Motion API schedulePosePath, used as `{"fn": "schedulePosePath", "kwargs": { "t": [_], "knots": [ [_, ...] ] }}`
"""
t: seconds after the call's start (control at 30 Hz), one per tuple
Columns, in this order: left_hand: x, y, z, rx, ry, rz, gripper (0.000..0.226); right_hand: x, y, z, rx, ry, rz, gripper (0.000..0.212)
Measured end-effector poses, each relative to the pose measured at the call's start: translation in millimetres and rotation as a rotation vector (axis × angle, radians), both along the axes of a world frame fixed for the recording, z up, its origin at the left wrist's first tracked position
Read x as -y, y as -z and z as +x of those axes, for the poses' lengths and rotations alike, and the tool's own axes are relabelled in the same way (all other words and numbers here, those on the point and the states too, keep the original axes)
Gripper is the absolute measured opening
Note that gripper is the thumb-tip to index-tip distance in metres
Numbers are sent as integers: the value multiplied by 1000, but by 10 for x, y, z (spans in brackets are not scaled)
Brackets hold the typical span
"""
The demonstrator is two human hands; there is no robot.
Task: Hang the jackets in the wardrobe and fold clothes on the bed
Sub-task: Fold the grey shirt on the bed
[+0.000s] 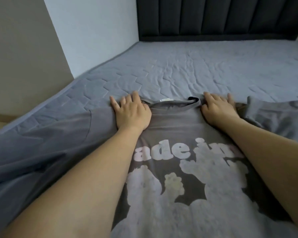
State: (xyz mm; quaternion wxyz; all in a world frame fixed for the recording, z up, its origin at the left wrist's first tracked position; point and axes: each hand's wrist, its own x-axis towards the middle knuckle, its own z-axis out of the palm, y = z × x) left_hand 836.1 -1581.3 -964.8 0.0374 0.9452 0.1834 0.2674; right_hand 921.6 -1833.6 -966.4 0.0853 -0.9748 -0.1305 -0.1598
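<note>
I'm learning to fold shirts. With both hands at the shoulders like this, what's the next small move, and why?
Probably fold the right sleeve in: the t-shirt lies print up, both hands press beside the collar, and that sleeve is bunched.

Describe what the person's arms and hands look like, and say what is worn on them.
Both forearms are bare: no sleeve reaches into view on either. The left hand and the right hand wear no gloves, and no ring, watch or bracelet shows on them. The fingernails look short and unpainted, though the picture is a little soft.
</note>
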Motion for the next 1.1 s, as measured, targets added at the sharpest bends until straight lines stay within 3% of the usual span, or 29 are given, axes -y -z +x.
{"fn": "schedulePosePath", "kwargs": {
  "t": [0.1, 0.27, 0.33, 0.4, 0.5, 0.53, 0.63, 0.7, 0.77, 0.93, 1.0, 1.1],
  "knots": [
    [-56, -17, 83, 179, -19, -23, 35, -5, -19, 101, 106, -71, 14, 45],
    [-2, -138, -202, 288, 75, -145, 16, 55, -173, -258, 263, -51, 157, 18],
    [52, -314, -474, 339, 93, -180, 18, 170, -389, -538, 261, -46, 195, 16],
    [46, -407, -816, 350, 186, -92, 20, 355, -528, -836, 207, -112, 91, 28],
    [79, -350, -1319, 61, 353, 157, 13, 639, -551, -1302, 12, -118, -370, 31],
    [116, -331, -1395, -62, 342, 201, 22, 693, -556, -1386, 23, -113, -412, 38],
    [289, -327, -1275, -202, 316, 102, 61, 390, -583, -1491, 107, -238, -173, 57],
    [374, -233, -1107, -363, 280, -113, 64, 32, -457, -1483, -41, -235, -23, 56],
    [400, -37, -1032, -461, 217, -135, 63, -187, -133, -1414, -230, -123, -47, 56],
    [20, -5, -1047, -501, 13, -35, 68, -127, 107, -1261, -327, -33, -83, 59],
    [-294, -68, -1218, -541, -86, -45, 69, -176, 79, -1271, -366, 24, -163, 58],
    [-610, -170, -1588, -576, -71, -133, 68, -320, -62, -1363, -414, 115, -217, 58]
  ]
}}
